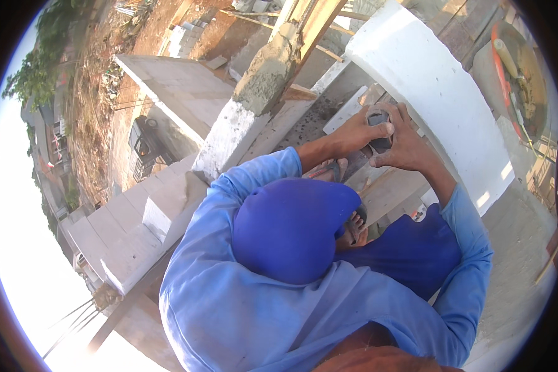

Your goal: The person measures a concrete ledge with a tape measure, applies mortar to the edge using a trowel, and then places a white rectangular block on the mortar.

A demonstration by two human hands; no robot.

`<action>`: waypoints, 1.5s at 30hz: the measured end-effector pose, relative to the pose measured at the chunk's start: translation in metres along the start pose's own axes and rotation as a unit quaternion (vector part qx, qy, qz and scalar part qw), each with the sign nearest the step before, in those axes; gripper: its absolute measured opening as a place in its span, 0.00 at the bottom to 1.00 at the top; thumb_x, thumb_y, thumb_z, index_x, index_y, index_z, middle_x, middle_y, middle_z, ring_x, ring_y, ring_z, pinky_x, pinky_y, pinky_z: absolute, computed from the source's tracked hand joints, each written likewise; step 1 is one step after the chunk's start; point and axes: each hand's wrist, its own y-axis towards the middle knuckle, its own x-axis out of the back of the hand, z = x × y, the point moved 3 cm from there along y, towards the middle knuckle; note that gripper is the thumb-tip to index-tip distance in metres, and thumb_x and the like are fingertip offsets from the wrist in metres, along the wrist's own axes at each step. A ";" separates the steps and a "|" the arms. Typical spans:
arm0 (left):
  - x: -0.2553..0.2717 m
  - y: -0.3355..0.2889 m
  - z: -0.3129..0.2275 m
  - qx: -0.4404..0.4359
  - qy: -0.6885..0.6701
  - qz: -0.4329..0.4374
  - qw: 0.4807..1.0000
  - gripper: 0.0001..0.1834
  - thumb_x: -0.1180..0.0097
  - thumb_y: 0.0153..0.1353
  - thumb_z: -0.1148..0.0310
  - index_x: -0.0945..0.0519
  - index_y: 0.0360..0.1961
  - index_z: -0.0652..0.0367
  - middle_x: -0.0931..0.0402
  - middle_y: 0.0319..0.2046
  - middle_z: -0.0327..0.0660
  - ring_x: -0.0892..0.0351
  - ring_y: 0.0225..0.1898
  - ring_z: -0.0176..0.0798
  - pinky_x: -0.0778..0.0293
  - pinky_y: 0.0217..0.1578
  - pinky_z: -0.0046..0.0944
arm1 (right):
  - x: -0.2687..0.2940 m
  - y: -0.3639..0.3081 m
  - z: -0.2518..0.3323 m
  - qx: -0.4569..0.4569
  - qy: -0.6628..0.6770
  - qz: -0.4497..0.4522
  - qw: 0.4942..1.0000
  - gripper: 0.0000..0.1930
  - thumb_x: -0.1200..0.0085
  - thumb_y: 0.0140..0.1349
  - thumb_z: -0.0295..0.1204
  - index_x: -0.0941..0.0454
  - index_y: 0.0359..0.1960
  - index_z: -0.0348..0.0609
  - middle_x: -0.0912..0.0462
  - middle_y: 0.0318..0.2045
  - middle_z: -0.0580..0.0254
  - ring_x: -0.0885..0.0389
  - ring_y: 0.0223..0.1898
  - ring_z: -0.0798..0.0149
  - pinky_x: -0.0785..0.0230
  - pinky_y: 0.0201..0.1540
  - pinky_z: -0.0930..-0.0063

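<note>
Both hands are brought together in front of me around a small dark grey block-like object [379, 131]; its exact kind I cannot make out. My left hand [358, 131] closes on it from the left, thumb laid across its front. From the right, my right hand [405, 141] curls its fingers over the top and side. Just right of the hands stands a large white block panel [428, 80] with a smooth face. Below the hands, a sandalled foot [355, 228] shows beside my blue-trousered knee [409, 248].
At the far right, a round mortar pan [536, 74] holds a trowel. A mortar-smeared column [263, 77] with timber rises left of the hands. Block wall edges [121, 223] drop away at left toward lower ground, where a dark vehicle [149, 146] stands.
</note>
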 end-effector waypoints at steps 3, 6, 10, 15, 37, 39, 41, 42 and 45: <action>-0.005 -0.006 -0.004 0.003 -0.012 -0.010 1.000 0.31 0.50 0.62 0.49 0.37 0.57 0.61 0.28 0.42 0.42 0.27 0.41 0.35 0.28 0.40 0.37 | -0.004 0.003 -0.006 0.021 0.011 -0.021 1.000 0.49 0.30 0.33 0.34 0.46 0.60 0.44 0.42 0.51 0.47 0.34 0.53 0.43 0.34 0.53 0.56; -0.005 -0.007 -0.005 -0.001 0.011 0.008 1.000 0.33 0.52 0.62 0.46 0.38 0.57 0.62 0.28 0.41 0.43 0.27 0.39 0.34 0.28 0.37 0.35 | -0.004 0.001 -0.005 0.031 0.009 -0.025 0.999 0.48 0.31 0.34 0.33 0.46 0.60 0.43 0.42 0.52 0.47 0.33 0.53 0.43 0.33 0.52 0.57; -0.005 -0.011 -0.008 0.045 0.005 0.028 0.999 0.33 0.53 0.62 0.45 0.38 0.57 0.62 0.27 0.39 0.42 0.27 0.36 0.33 0.27 0.33 0.33 | -0.007 -0.002 -0.013 0.077 -0.019 -0.034 0.996 0.46 0.31 0.35 0.32 0.44 0.59 0.41 0.41 0.52 0.47 0.33 0.53 0.44 0.34 0.52 0.58; -0.003 -0.004 0.007 0.060 0.001 0.025 0.998 0.32 0.50 0.62 0.48 0.37 0.57 0.62 0.26 0.36 0.43 0.25 0.33 0.33 0.27 0.29 0.33 | -0.008 -0.005 -0.016 0.059 0.014 -0.021 0.998 0.44 0.32 0.35 0.31 0.43 0.58 0.40 0.39 0.50 0.49 0.33 0.53 0.46 0.35 0.53 0.59; -0.032 0.028 0.020 0.097 0.172 -0.003 0.980 0.20 0.44 0.55 0.58 0.21 0.38 0.67 0.22 0.26 0.43 0.23 0.21 0.33 0.29 0.21 0.33 | -0.005 -0.061 -0.056 -0.093 -0.064 0.033 0.993 0.49 0.34 0.34 0.32 0.46 0.64 0.55 0.37 0.49 0.45 0.29 0.50 0.42 0.32 0.50 0.55; -0.041 0.033 0.017 0.110 0.202 -0.013 0.973 0.18 0.44 0.56 0.58 0.21 0.34 0.66 0.23 0.24 0.41 0.24 0.21 0.32 0.30 0.20 0.32 | -0.010 -0.073 -0.068 -0.077 -0.074 -0.005 0.994 0.50 0.34 0.34 0.33 0.47 0.64 0.51 0.37 0.48 0.46 0.29 0.50 0.43 0.31 0.49 0.56; -0.043 0.037 0.012 0.123 0.241 -0.012 0.963 0.16 0.45 0.58 0.58 0.22 0.31 0.64 0.25 0.22 0.38 0.25 0.21 0.29 0.31 0.19 0.31 | -0.015 -0.078 -0.080 -0.058 -0.081 -0.057 0.993 0.49 0.34 0.34 0.33 0.46 0.62 0.45 0.36 0.47 0.47 0.30 0.49 0.44 0.31 0.48 0.56; -0.041 0.040 0.016 0.115 0.218 -0.026 0.969 0.16 0.45 0.58 0.59 0.23 0.29 0.63 0.26 0.20 0.38 0.26 0.20 0.29 0.32 0.18 0.31 | -0.014 -0.081 -0.084 -0.056 -0.087 -0.084 0.991 0.48 0.34 0.34 0.34 0.46 0.61 0.42 0.36 0.46 0.48 0.30 0.48 0.44 0.31 0.47 0.56; -0.028 0.050 0.022 0.105 0.189 -0.070 0.974 0.15 0.46 0.59 0.59 0.25 0.24 0.61 0.28 0.18 0.36 0.28 0.17 0.29 0.33 0.16 0.30 | -0.003 -0.081 -0.093 -0.122 -0.041 0.003 0.992 0.46 0.33 0.31 0.32 0.44 0.56 0.34 0.36 0.47 0.45 0.30 0.48 0.42 0.33 0.48 0.56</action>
